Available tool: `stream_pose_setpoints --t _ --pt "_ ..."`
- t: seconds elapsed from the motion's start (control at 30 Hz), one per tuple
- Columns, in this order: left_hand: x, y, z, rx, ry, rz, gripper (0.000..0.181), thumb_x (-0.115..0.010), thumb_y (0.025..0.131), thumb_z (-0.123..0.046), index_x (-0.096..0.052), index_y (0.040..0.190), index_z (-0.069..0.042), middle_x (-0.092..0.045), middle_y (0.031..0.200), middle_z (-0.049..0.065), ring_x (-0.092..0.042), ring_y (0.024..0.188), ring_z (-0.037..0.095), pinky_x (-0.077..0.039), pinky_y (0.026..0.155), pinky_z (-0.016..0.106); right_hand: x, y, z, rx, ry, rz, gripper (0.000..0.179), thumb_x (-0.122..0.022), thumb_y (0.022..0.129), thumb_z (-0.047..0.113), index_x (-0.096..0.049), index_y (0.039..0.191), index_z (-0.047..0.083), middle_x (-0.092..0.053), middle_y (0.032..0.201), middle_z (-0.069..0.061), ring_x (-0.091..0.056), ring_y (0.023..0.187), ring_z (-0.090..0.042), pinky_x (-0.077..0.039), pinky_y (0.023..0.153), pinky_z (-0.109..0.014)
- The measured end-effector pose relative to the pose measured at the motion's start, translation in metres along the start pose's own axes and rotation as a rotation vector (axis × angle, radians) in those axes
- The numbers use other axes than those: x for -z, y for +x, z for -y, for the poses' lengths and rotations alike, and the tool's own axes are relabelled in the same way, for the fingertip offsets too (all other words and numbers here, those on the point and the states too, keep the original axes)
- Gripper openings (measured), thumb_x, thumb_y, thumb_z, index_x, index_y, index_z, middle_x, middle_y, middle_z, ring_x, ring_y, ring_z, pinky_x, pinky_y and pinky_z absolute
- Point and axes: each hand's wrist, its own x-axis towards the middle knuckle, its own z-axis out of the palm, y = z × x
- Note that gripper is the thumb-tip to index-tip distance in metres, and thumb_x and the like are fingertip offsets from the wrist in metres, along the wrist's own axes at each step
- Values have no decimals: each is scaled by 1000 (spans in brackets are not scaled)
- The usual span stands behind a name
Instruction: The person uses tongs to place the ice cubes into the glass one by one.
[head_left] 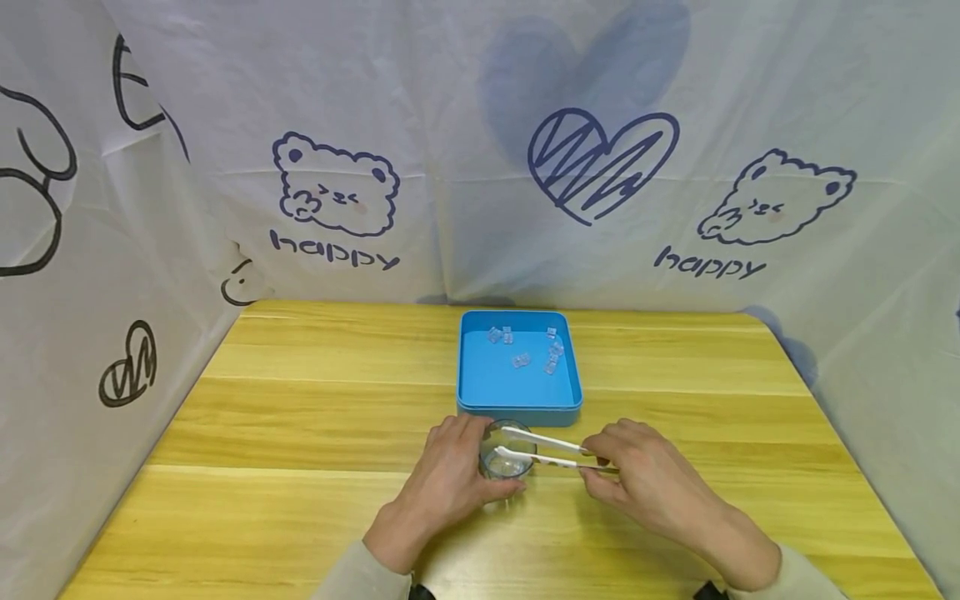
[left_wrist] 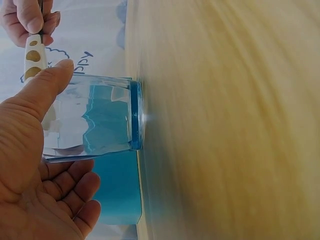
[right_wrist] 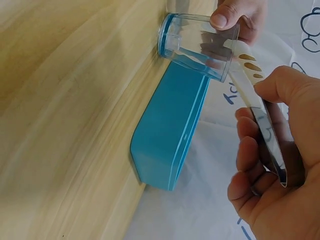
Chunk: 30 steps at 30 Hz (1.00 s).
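My left hand (head_left: pixel 442 471) grips a clear drinking glass (left_wrist: pixel 110 122) that stands upright on the table, thumb on the near side and fingers round the far side. A small clear piece (left_wrist: pixel 120 94) shows low inside the glass. Between thumb and fingers my right hand (head_left: pixel 648 475) holds tongs (head_left: pixel 551 442) with a metal handle and white arms with holes. The arms are spread apart, their tips at the mouth of the glass, with nothing visible between them. Just behind the glass sits a blue tray (head_left: pixel 517 413) with several clear cubes (head_left: pixel 521 361) scattered in it.
The wooden table (head_left: pixel 300 433) carries the tray near its back edge. White cloth (head_left: pixel 465 150) printed with bears, hearts and lettering hangs behind the table and along both sides.
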Motion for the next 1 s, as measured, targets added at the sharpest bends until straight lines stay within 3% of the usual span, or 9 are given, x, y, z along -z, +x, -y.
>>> stream_pose_setpoints --t 0.2,0.5,0.77,1.0 --pt "0 0 0 -8 -3 -9 84 -94 74 -55 -62 135 -7 -67 129 6 -61 114 25 -46 106 50 3 2 -2 4 0 -57 17 -83 80 16 -75 95 14 -68 83 10 -54 76 -2 -51 63 -24" --pt "0 0 1 0 -28 -3 81 -95 73 -52 -62 134 -9 -67 127 5 -60 115 25 -45 107 49 9 17 -12 -134 -1 -89 11 -80 85 13 -75 94 10 -68 83 4 -53 72 -6 -49 59 -25" --pt "-1 0 2 -5 -23 -2 81 -94 74 -52 -61 134 -8 -67 126 5 -60 113 24 -45 107 50 0 30 -29 -200 -68 -134 15 -77 89 13 -73 97 0 -68 82 -7 -57 73 -16 -53 60 -33" --pt "-1 0 1 -10 -21 -1 80 -94 74 -52 -61 133 -8 -67 125 6 -60 112 24 -45 106 50 -9 39 -43 -229 -118 -169 13 -72 88 10 -71 91 -2 -61 75 -6 -49 69 -20 -45 61 -33"
